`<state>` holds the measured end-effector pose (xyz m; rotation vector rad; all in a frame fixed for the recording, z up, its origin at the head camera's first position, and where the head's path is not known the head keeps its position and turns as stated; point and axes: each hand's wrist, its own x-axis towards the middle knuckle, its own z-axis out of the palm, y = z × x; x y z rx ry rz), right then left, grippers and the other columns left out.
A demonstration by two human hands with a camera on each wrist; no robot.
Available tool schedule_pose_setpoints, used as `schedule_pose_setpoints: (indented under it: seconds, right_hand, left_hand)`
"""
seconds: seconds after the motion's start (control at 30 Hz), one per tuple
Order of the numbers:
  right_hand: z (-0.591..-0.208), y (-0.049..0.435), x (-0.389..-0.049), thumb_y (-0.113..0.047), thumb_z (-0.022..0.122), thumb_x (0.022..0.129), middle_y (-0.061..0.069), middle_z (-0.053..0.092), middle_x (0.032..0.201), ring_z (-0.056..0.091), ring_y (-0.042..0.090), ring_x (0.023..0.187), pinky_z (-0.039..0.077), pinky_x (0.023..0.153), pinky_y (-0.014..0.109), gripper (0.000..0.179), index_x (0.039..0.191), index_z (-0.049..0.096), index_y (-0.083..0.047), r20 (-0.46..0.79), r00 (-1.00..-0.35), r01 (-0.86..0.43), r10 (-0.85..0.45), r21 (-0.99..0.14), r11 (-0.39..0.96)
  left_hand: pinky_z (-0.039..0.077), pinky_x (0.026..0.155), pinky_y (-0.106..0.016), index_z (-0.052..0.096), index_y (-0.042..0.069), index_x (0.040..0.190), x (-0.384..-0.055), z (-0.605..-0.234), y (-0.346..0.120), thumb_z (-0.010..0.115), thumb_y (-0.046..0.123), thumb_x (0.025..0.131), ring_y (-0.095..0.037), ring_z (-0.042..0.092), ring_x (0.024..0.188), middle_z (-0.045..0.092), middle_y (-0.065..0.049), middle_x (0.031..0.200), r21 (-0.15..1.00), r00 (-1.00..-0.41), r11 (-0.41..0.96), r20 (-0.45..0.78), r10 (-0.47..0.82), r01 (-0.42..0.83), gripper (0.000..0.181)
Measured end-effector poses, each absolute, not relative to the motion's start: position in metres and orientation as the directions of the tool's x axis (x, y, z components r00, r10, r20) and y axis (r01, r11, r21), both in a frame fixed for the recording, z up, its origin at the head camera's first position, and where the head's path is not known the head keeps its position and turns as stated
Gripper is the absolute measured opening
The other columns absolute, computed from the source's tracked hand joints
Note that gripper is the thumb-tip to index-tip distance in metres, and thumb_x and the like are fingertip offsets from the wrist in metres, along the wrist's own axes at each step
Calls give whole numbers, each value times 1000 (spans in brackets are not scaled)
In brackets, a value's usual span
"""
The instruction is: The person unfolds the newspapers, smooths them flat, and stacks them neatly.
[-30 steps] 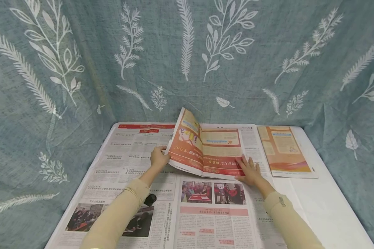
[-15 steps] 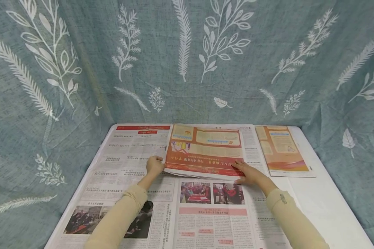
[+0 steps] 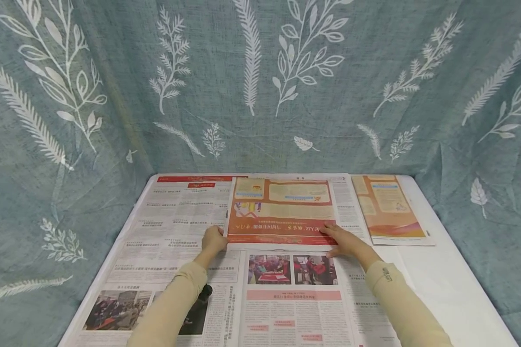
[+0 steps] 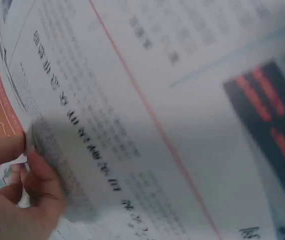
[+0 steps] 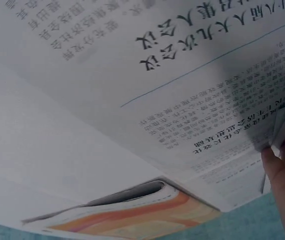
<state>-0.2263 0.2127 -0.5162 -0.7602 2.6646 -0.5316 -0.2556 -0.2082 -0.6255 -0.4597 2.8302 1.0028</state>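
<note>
A blue-green curtain (image 3: 126,120) printed with white leaves and sprigs hangs behind the table and along its sides. The white table (image 3: 443,284) shows its bare surface mostly on the right. A spread newspaper (image 3: 165,212) covers much of the rest, its pages printed with columns of text, a red band running along the far left edge.

On top of it, toward the far side and between the two hands, a folded orange-and-red newspaper (image 3: 282,207) lies flat, its headline upside down as the person sees it. Two pale yellow sleeves, the left sleeve (image 3: 169,303) and the right sleeve (image 3: 401,301), reach in from the near edge. A second folded newspaper (image 3: 390,209), orange with a red wave, lies near the table's far right corner; the right wrist view shows its rounded fold.

The left hand (image 3: 213,241) is at the near left corner of the folded orange-and-red newspaper, thumb and finger pinching the paper's edge. The right hand (image 3: 346,241) rests on its near right corner, fingers extended over the page and thumb spread apart from them.

Smallest are two printed photographs (image 3: 269,270), side by side just below that newspaper.
</note>
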Motion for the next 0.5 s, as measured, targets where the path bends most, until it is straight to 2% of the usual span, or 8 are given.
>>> schedule_pose_setpoints:
  seconds: [0.1, 0.2, 0.23, 0.3, 0.33, 0.4, 0.5]
  right_hand:
    - [-516, 213, -225, -33, 77, 72, 31, 28, 147, 26, 52, 134, 28, 107, 60, 83, 139, 41, 2, -200, -805, -441, -558, -427, 789]
    - [-516, 215, -224, -33, 76, 74, 31, 26, 148, 24, 53, 135, 27, 108, 61, 83, 140, 40, 2, -204, -801, -442, -563, -434, 785]
    - [-516, 215, -223, -33, 75, 75, 31, 26, 148, 24, 53, 134, 27, 108, 61, 82, 140, 39, 2, -199, -797, -451, -571, -433, 781]
    - [-517, 217, -223, -33, 74, 77, 30, 25, 149, 23, 53, 135, 26, 107, 62, 80, 140, 39, 2, -194, -789, -460, -582, -440, 771]
    - [-518, 218, -223, -33, 73, 78, 30, 25, 149, 23, 53, 135, 26, 107, 62, 80, 141, 38, 1, -193, -785, -466, -589, -442, 766]
    - [-518, 219, -223, -33, 72, 80, 30, 24, 149, 22, 53, 135, 25, 107, 64, 78, 141, 38, 1, -191, -776, -478, -601, -445, 757]
    - [-519, 217, -224, -32, 71, 82, 29, 23, 150, 20, 52, 136, 23, 107, 65, 76, 142, 37, 0, -208, -764, -476, -610, -456, 752]
  left_hand:
    - [53, 74, -39, 65, -5, 99, -247, -599, -207, 77, 28, 74, -35, 62, 89, 63, -22, 102, 584, -936, 740, -296, -190, -335, 43]
    - [50, 62, -30, 66, -8, 91, -223, -550, -200, 72, 28, 81, -25, 59, 73, 65, -17, 87, 628, -927, 698, -347, -144, -343, 38]
    - [46, 56, -26, 66, -9, 86, -216, -537, -200, 69, 27, 84, -19, 55, 64, 63, -12, 76, 664, -929, 670, -355, -109, -332, 36]
    - [45, 55, -22, 65, -11, 89, -204, -513, -200, 64, 19, 89, -13, 50, 60, 57, -6, 71, 727, -904, 573, -424, -58, -378, 31]
    - [44, 53, -20, 64, -13, 90, -201, -507, -201, 62, 17, 91, -10, 47, 58, 53, -3, 68, 757, -896, 522, -444, -31, -393, 30]
    - [46, 53, -16, 60, -17, 100, -198, -502, -204, 58, 12, 93, -5, 49, 55, 52, 1, 65, 793, -874, 428, -486, 16, -433, 30]
    - [49, 54, -15, 49, -19, 117, -196, -503, -205, 54, 7, 94, -4, 53, 55, 53, 0, 67, 799, -849, 347, -528, 14, -491, 35]
